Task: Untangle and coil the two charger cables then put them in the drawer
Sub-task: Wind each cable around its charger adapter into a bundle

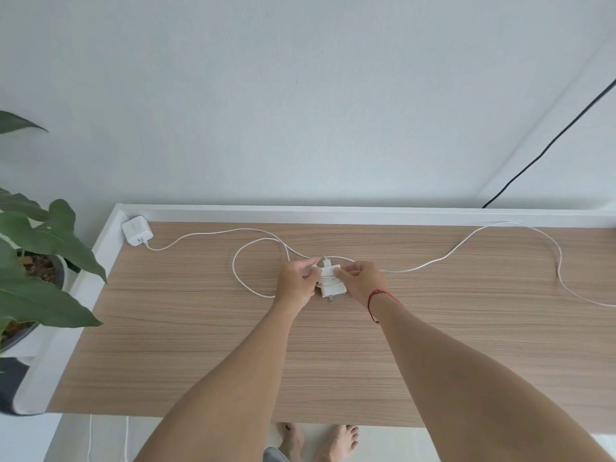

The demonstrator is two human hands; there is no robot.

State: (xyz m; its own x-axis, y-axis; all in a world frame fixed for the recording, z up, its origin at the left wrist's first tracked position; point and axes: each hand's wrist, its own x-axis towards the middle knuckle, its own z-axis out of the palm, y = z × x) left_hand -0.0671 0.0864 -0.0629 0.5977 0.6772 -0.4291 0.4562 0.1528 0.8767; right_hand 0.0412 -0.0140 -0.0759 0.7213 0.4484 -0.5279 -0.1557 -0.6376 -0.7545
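Note:
A white charger plug (331, 284) lies at the middle of the wooden desk top (206, 345), with some white cable wound round it. My left hand (297, 284) pinches the cable at the plug's left side. My right hand (361, 280) grips the plug from the right. One white cable forms a loop (238, 278) to the left of my hands. A second white charger block (136, 231) sits in the far left corner, and its cable (213, 234) runs toward my hands. Another long stretch of white cable (466, 240) snakes to the right edge of the desk.
A white raised rim (333, 213) borders the desk at the back and left. A potted plant with big green leaves (36, 241) stands left of the desk. A black cable (550, 143) runs down the wall at the right. No drawer is in view.

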